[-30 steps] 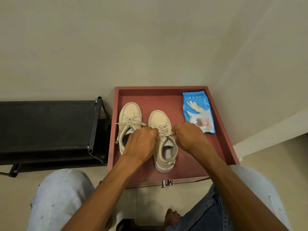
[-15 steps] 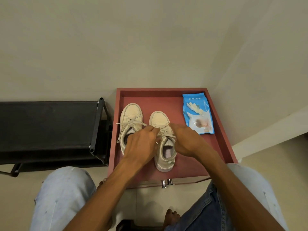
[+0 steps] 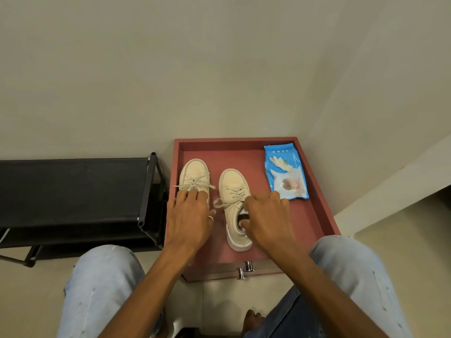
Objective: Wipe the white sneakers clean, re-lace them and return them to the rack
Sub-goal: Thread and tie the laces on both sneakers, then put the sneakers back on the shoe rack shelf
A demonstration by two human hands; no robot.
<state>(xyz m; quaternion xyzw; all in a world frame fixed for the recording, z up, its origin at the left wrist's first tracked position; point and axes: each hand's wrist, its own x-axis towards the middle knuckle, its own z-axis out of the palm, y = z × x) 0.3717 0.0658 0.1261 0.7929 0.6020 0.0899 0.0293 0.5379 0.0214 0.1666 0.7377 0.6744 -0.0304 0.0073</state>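
Two cream-white sneakers stand side by side, toes away from me, on a red table top (image 3: 314, 215). The left sneaker (image 3: 195, 170) has its laces tied in a loose bow. My left hand (image 3: 189, 217) lies over its rear half, fingers on the laces and thumb down its right side. The right sneaker (image 3: 231, 185) is laced, with a bow lying off to its left. My right hand (image 3: 267, 215) holds its collar, thumb at the shoe's opening and fingers over its right side. The heel of the left sneaker is hidden under my hand.
A blue pack of wet wipes (image 3: 285, 172) lies at the back right of the red top. A black shoe rack (image 3: 73, 191) stands directly left of the table, its post close to my left hand. My knees in jeans are below, and walls stand behind and to the right.
Both hands have left the right sneaker's laces. My left hand moved left onto the left sneaker, and my right hand dropped back to the right sneaker's collar.
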